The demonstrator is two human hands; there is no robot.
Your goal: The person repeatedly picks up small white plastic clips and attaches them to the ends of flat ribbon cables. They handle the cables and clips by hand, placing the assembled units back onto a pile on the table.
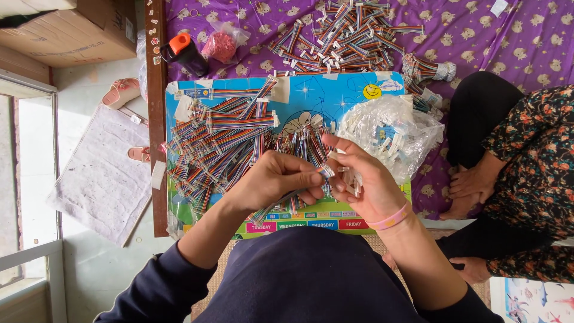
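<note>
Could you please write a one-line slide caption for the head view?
Left hand and right hand pinch a rainbow ribbon cable above a colourful board heaped with cables.

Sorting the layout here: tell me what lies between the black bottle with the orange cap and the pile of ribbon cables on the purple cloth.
A small clear bag of pink-red bits lies between the bottle and the cable pile, in the head view.

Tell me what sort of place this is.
Probably a home used for piecework, not a factory. The person sits at floor level by a purple patterned bedsheet, sorting rainbow ribbon cables on a child's picture board; sandals lie on the tiled floor.
</note>
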